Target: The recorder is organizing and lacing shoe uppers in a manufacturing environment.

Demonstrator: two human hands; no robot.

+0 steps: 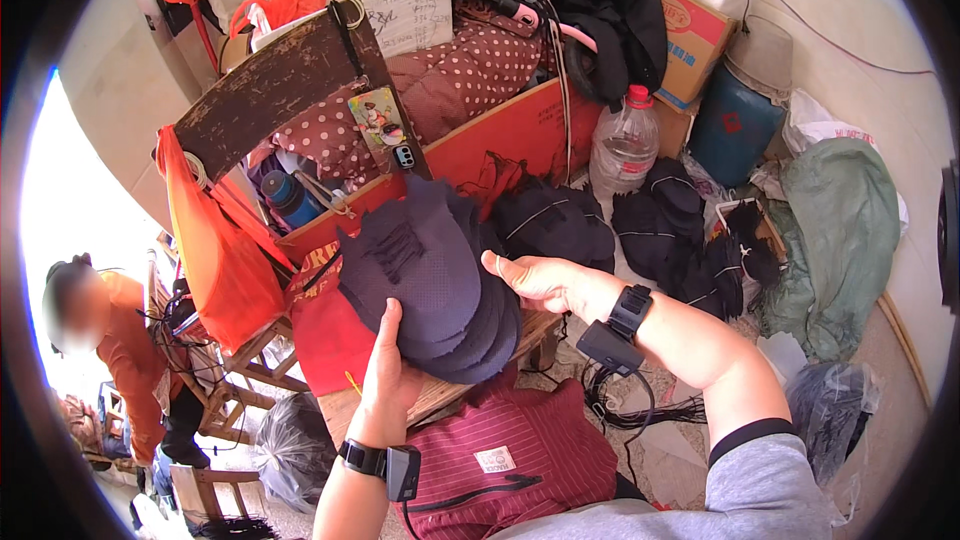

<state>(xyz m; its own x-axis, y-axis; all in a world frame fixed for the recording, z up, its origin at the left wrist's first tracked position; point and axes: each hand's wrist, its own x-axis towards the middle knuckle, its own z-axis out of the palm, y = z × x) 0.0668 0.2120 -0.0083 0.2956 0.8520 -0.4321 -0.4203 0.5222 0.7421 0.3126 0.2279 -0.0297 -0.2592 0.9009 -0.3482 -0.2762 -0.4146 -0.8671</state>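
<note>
Between my two hands is a fanned stack of dark navy, rounded fabric pieces (425, 270), with black marks on the top one. My left hand (390, 375) grips the stack's near left edge, thumb on top and the other fingers hidden beneath. On the right side, my right hand (538, 280) is closed at the edge of the stack, its thumb pointing up. Below the stack shows a wooden board (450, 395), with a red bag (330, 345) hanging beside it. Dark bundles of similar cloth (555, 225) lie just beyond my right hand.
An old wooden chair back (265, 90) stands ahead, an orange bag (215, 250) hanging from it. Behind are a red box (510, 145), a large clear bottle (625, 140) and a blue bucket (735, 135). A green sack (835, 240) lies right. A person (130, 370) sits far left.
</note>
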